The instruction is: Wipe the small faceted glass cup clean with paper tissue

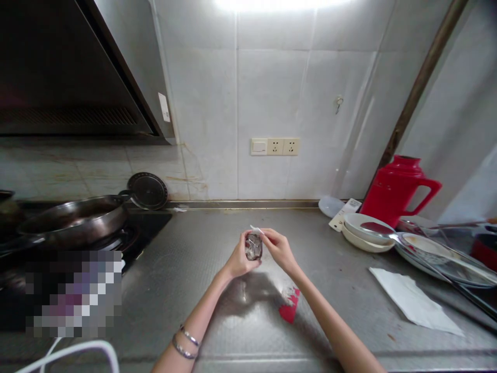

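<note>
Above the middle of the metal counter, my left hand [237, 260] is wrapped round a small round glass-like object [253, 247], dark and shiny with pale glints. Its exact kind is not clear, and the fingers hide part of its side. At the object's upper right rim, my right hand [278, 247] is closed in a pinch on a small piece of white tissue [256, 229]. The tissue pokes out past the fingertips over the rim. Below the hands, a torn red scrap [288, 311] lies on the counter.
A folded white paper sheet [417, 300] lies at right, before stacked bowls [367, 241], a plate [438, 259] and a red thermos jug [396, 189]. To the left, a steel pan [77, 220] sits on the black stove. A white cable [89, 347] curves at lower left.
</note>
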{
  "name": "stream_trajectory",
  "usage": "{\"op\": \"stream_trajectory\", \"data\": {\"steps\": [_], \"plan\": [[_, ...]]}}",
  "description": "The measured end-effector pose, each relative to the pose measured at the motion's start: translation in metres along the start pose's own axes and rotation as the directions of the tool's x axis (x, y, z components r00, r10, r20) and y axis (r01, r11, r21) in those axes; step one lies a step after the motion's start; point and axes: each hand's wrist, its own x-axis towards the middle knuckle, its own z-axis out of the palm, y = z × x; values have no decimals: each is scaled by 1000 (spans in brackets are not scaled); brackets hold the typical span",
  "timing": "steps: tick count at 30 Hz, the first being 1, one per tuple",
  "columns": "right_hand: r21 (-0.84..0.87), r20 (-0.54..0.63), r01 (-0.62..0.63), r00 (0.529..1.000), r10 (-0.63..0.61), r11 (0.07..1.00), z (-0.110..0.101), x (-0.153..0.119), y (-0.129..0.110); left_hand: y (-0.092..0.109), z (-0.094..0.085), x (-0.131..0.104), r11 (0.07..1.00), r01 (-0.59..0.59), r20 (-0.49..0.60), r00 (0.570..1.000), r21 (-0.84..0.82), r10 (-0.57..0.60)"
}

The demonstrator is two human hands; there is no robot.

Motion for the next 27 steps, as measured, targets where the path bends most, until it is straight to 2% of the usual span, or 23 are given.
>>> {"op": "stream_trajectory", "data": {"steps": [2,4,11,18,25,27], "plan": [[23,39,-16,999,15,1000,7,-2,-2,2,0,0,998,-61,1,998,35,61],[19,26,-14,1000,14,1000,11,-6,-4,2,0,0,996,-81,17,997,39,80],[-20,28,151,988,-151,988,15,-22,-13,-6,-1,2,993,-119,31,992,-1,119],[11,-34,19,999,-18,1000,16,-14,-10,-1,1,0,983,-169,88,983,67,163],[-38,20,237,971,-236,971,16,-27,-15,-10,0,3,977,-185,31,983,106,183],[-17,-4,240,971,-240,971,16,-28,-13,-13,0,4,973,-201,33,980,113,198]]}}
